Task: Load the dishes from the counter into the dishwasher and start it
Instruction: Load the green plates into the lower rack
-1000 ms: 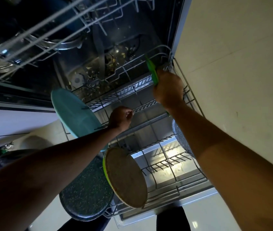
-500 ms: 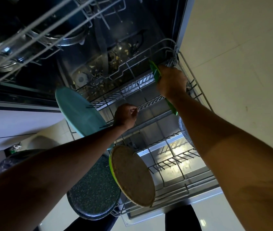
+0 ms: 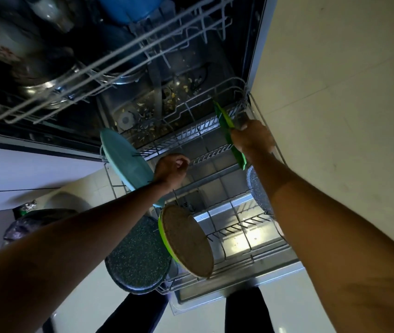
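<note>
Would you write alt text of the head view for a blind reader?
A person's right hand grips a green plate on edge at the far right of a dishwasher's lower rack. The left hand is curled at a row of tines. A teal plate, a speckled plate and a brown plate stand at its left.

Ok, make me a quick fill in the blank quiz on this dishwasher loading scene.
1. The right hand grips a plate whose colour is ___.
2. The teal plate stands at the lower rack's ___ side.
3. The blue dish sits in the ___ rack.
Missing words: green; left; upper.
</note>
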Action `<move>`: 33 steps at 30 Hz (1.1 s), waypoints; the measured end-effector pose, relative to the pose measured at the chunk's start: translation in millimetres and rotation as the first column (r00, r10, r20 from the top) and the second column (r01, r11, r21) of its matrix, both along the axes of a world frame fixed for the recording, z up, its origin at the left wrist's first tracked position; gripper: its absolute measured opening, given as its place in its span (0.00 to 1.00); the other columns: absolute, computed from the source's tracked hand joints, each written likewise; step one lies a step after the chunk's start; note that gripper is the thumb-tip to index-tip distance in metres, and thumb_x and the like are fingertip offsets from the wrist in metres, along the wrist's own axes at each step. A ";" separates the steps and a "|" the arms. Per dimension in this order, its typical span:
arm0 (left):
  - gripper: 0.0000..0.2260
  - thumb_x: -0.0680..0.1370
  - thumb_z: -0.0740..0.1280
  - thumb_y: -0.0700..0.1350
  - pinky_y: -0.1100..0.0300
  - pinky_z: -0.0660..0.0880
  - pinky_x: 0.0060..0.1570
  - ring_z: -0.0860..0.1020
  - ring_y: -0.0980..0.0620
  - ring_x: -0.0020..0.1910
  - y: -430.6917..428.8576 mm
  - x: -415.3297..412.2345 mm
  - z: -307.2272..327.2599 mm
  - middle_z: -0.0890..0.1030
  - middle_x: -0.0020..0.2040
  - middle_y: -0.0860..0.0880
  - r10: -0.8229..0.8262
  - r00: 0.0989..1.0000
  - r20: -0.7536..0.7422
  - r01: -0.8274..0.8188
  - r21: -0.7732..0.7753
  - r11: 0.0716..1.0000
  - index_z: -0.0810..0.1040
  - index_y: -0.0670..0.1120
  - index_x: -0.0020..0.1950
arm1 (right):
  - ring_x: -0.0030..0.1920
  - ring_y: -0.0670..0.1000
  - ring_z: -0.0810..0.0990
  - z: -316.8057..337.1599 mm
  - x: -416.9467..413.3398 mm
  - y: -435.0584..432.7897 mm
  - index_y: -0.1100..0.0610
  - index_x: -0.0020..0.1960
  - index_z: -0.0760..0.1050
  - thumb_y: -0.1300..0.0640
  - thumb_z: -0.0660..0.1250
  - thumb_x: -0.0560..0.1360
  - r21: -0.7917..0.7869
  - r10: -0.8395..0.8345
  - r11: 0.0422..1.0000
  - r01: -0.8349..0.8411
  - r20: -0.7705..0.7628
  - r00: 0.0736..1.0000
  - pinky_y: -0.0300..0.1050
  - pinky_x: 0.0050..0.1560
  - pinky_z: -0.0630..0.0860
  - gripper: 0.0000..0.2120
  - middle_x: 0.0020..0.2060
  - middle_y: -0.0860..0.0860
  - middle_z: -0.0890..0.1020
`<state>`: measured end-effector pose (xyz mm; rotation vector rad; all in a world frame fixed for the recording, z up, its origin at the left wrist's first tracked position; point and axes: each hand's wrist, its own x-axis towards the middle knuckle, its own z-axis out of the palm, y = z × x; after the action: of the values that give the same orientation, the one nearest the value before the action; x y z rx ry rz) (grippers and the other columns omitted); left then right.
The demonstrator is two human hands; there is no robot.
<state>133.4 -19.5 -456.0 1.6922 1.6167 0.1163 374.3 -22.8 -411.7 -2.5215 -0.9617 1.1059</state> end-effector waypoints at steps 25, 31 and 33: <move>0.07 0.77 0.68 0.40 0.57 0.79 0.49 0.83 0.52 0.40 -236.0 -265.5 174.3 0.85 0.43 0.48 0.455 0.887 0.082 -0.455 -0.027 0.890 0.85 0.45 0.51 | 0.48 0.62 0.82 137.8 -281.9 -197.2 0.54 0.46 0.82 0.53 0.65 0.75 0.056 0.387 0.921 -0.385 -0.021 0.922 0.48 0.43 0.76 0.08 0.46 0.54 0.85; 0.13 0.72 0.65 0.52 0.53 0.81 0.49 0.84 0.51 0.41 -301.6 -448.7 207.1 0.85 0.42 0.49 0.618 0.775 0.132 -0.618 -0.048 0.785 0.85 0.49 0.49 | 0.52 0.65 0.81 184.2 -463.9 -216.1 0.54 0.50 0.83 0.54 0.64 0.75 0.086 0.543 0.833 -0.547 0.066 0.837 0.50 0.48 0.77 0.11 0.49 0.59 0.85; 0.11 0.74 0.66 0.51 0.52 0.81 0.48 0.83 0.51 0.41 -314.4 -506.9 229.1 0.85 0.42 0.50 0.630 0.769 0.108 -0.632 -0.019 0.775 0.85 0.49 0.50 | 0.50 0.64 0.82 208.1 -520.3 -211.9 0.53 0.51 0.83 0.53 0.64 0.76 0.103 0.618 0.778 -0.620 0.056 0.784 0.50 0.46 0.77 0.10 0.47 0.57 0.85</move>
<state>-373.5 -333.9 -226.9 1.0568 2.0432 0.5496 -146.0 -234.7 -203.6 -2.1576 -1.8936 1.1256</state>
